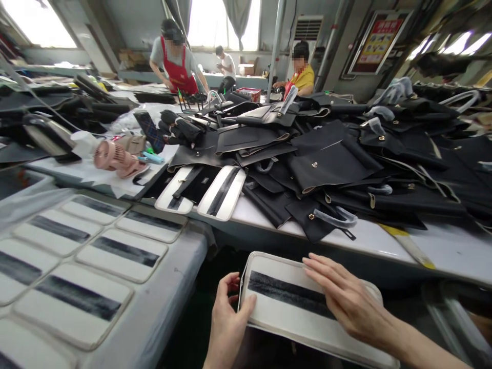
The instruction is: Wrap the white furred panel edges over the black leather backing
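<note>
Left hand (pixel 232 312): thumb over, fingers curled round one end, pinching a white panel (pixel 288 311) with black stripe. Right hand (pixel 342 297): flat on the panel, fingers extended, close together. Left of left hand: covered table (pixel 182 271), similar striped panels (pixel 121 251). Beyond both hands: white worktable (pixel 457 251), heaped black bags (pixel 334 164). Farthest, beyond left hand: person in red apron (pixel 179 64).
</note>
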### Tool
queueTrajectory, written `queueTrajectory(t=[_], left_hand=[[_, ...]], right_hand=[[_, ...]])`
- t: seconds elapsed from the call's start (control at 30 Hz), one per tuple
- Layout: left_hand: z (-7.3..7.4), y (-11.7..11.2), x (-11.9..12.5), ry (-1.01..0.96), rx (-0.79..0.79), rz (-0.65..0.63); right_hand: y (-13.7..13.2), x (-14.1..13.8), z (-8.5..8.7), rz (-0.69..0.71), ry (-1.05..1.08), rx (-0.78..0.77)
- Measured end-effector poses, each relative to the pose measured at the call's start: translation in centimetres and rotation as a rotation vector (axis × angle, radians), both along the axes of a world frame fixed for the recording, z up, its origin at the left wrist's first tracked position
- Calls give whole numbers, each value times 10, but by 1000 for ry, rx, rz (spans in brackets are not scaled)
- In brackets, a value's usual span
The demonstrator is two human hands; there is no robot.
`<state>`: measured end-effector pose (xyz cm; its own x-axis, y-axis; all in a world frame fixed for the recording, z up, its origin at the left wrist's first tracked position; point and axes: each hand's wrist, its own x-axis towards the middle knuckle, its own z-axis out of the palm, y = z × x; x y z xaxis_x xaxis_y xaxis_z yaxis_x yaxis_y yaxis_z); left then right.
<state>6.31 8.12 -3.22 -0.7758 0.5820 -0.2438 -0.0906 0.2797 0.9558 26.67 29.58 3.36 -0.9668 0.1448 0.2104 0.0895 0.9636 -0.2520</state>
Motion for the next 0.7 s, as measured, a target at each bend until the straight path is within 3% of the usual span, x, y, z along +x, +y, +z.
queueTrajectory(t=[0.13, 0.33, 0.43, 0.57, 0.7], left_hand=[[-4, -1, -1, -21, 17, 6], [-20, -6, -4, -27, 51, 7], [-23, -6, -5, -25, 63, -11], [-17, -6, -3, -33, 67, -7], [-7, -7, 0, -68, 69, -1]], right_hand=[[-29, -26, -1, 39, 84, 10], [-54, -49, -31, 154, -239, -141], [-57, -54, -34, 114, -247, -151], [-62, -67, -33, 48, -171, -83], [-66, -75, -37, 134, -97, -7]])
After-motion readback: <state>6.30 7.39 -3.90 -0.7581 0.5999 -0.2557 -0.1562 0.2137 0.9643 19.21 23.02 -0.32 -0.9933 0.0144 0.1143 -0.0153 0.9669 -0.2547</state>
